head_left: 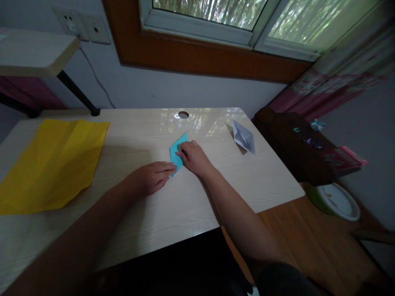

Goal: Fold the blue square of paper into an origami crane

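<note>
A small piece of folded blue paper [177, 149] lies on the pale wood-grain table [191, 201], its far end tapering to a point. My left hand [156, 176] rests at the paper's near end, fingers stretched out and fingertips touching it. From the right, my right hand [194, 157] reaches over the paper's middle and right edge. Its fingers are curled, with thumb and fingertips closed on the paper, covering part of it. Further right on the table stands a folded white paper shape [243, 137], apart from both hands.
A large creased yellow sheet [58, 164] covers the table's left side. A round cable hole [183, 115] is near the back edge. A raised shelf [33, 51] on black legs stands at back left. Beyond the right edge are a dark wooden cabinet [286, 144] and a round bin [339, 201].
</note>
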The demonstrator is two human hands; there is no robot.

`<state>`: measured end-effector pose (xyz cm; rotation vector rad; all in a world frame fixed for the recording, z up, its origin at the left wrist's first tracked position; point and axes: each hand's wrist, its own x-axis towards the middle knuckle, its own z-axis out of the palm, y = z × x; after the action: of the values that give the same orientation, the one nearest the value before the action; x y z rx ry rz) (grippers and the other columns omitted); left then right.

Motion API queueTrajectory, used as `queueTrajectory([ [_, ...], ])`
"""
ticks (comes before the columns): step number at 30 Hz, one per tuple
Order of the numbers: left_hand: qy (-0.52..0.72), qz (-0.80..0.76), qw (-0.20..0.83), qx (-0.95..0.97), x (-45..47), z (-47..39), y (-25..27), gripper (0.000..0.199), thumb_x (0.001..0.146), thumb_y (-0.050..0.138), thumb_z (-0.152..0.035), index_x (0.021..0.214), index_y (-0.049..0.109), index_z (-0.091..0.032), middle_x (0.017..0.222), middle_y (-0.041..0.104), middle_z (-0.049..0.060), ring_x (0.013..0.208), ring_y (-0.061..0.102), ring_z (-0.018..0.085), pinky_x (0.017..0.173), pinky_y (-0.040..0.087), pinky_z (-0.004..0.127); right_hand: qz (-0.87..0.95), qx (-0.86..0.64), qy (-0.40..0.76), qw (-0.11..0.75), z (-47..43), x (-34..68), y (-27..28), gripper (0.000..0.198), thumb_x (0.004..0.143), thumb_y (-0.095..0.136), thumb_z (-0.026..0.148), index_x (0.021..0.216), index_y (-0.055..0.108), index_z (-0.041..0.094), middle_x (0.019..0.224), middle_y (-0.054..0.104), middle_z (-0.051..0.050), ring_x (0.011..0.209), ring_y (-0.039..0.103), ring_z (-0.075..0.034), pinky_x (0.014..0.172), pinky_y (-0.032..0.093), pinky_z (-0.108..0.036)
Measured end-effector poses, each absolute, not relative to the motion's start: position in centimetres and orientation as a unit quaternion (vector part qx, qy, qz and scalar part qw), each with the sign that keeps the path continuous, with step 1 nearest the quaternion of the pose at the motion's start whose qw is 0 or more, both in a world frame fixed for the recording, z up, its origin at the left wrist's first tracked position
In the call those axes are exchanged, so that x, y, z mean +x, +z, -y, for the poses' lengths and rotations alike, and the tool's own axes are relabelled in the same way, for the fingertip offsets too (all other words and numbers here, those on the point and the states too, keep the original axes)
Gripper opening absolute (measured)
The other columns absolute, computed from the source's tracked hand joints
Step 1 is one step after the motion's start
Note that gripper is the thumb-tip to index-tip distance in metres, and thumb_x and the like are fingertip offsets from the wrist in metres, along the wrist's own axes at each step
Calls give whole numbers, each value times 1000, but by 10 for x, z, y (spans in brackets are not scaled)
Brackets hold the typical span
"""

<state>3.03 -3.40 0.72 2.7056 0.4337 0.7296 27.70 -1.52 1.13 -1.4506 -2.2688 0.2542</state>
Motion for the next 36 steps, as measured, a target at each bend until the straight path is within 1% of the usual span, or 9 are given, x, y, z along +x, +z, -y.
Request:
queueTrajectory([
  [5,243,-157,149,946,30,36,11,43,98,51,-12,137,65,-23,137,67,11,124,66,24,105,58,43,818,-526,86,217,16,276,12,15,103,54,31,94,61,21,100,69,-9,90,54,-25,87,40,-37],
  [9,232,-161,120,952,32,36,10,43,98,52,-12,138,64,-23,138,66,13,121,66,25,100,59,44,816,-529,88,217,15,275,12,14,102,56,31,94,61,21,98,69,-8,90,54,-25,86,40,-37],
  [13,232,-161,101,954,36,35,6,47,98,51,-11,143,59,-22,143,63,12,120,64,26,102,57,47,812,-536,85,213,15,275,10,14,102,56,31,95,61,21,99,69,-8,89,53,-25,84,39,-36],
  [16,229,-160,104,955,37,34,5,47,99,50,-12,144,58,-22,142,64,11,118,63,26,102,56,46,811,-537,85,217,15,274,9,14,103,56,32,95,61,21,99,69,-8,90,53,-25,85,39,-36],
  [21,220,-167,109,955,37,34,3,46,100,50,-14,145,56,-18,143,62,13,121,61,26,104,54,47,808,-535,84,232,14,273,8,15,102,57,33,93,61,21,98,68,-9,92,54,-25,87,39,-36],
  [26,218,-178,88,955,39,35,-1,41,101,50,-17,142,58,-16,142,63,13,119,61,27,103,54,48,797,-528,109,274,12,274,7,18,102,59,33,90,63,20,92,70,-6,88,57,-23,90,38,-37],
  [30,236,-179,88,951,41,35,2,39,101,51,-17,138,60,-16,136,66,14,116,63,27,101,56,48,766,-534,146,327,14,283,10,14,102,59,32,103,67,21,91,73,-4,87,58,-22,91,38,-38],
  [33,242,-174,91,950,40,35,6,36,101,52,-18,135,63,-15,133,67,14,113,65,26,99,57,46,769,-513,171,342,17,293,13,13,101,58,29,101,68,20,92,73,-5,89,58,-22,90,40,-37],
  [36,251,-168,98,948,39,33,7,34,100,53,-17,132,65,-16,131,69,15,113,65,26,98,58,46,782,-486,179,348,19,300,14,7,95,63,23,95,70,20,88,72,-3,87,59,-21,91,41,-37],
])
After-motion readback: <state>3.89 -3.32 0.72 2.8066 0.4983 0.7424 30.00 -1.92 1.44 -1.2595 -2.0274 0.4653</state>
